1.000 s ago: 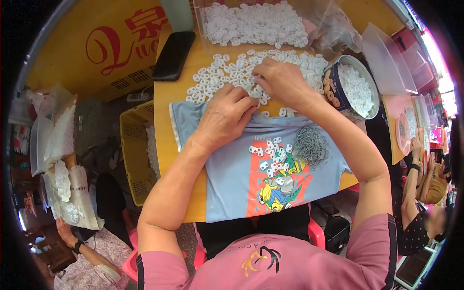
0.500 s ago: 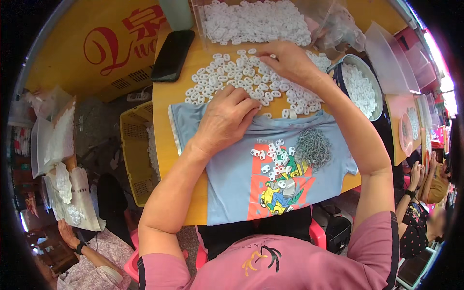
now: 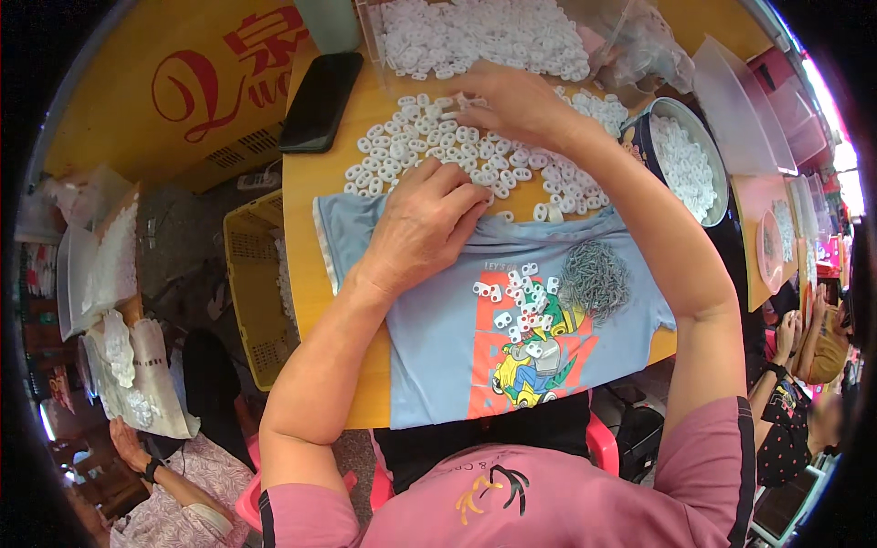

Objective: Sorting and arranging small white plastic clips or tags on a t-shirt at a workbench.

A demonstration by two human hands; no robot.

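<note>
A loose spread of small white oval plastic pieces with two holes lies on the table. My left hand is curled at its near edge, over the collar of a light blue T-shirt; its fingertips are hidden beneath it. My right hand reaches to the far side of the spread, thumb and fingers apart and slightly blurred among the pieces. On the shirt lie a small group of white pieces with red or dark spots and a heap of small grey metal screws.
A clear bin of white pieces stands at the back, beside a black phone. A round bowl of white pieces is at the right. A yellow crate stands below the table's left side. Other people sit at both sides.
My right hand has moved left and slightly away from me over the pieces, its fingers now more spread. My left hand has barely moved.
</note>
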